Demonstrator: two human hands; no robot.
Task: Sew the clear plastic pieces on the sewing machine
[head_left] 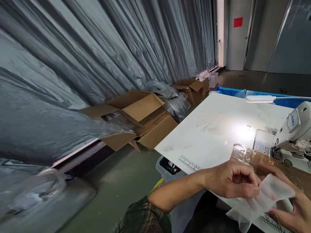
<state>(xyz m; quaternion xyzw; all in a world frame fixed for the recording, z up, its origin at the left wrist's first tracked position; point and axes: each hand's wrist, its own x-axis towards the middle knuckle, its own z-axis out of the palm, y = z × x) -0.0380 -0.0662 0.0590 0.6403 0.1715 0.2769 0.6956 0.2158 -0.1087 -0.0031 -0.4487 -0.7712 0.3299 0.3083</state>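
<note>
A sheer white piece of fabric [263, 197] hangs between my two hands over the front edge of the sewing table. My left hand [232, 181] pinches its upper left edge between thumb and curled fingers. On the other side, my right hand [298, 207] grips the fabric, thumb below and fingers behind it; those fingers are slightly blurred. A white sewing machine [295, 126] stands just beyond my hands at the right. Brown sheeting with shiny tape [245, 155] covers the tabletop in front of the machine.
The white tabletop [194, 136] has printed ruler marks along its front edge. A lamp [259, 98] reaches over its far side. Open cardboard boxes [143, 108] and plastic bags [175, 103] lie on the floor by the grey curtain [109, 48]. A plastic bin [167, 168] sits under the table edge.
</note>
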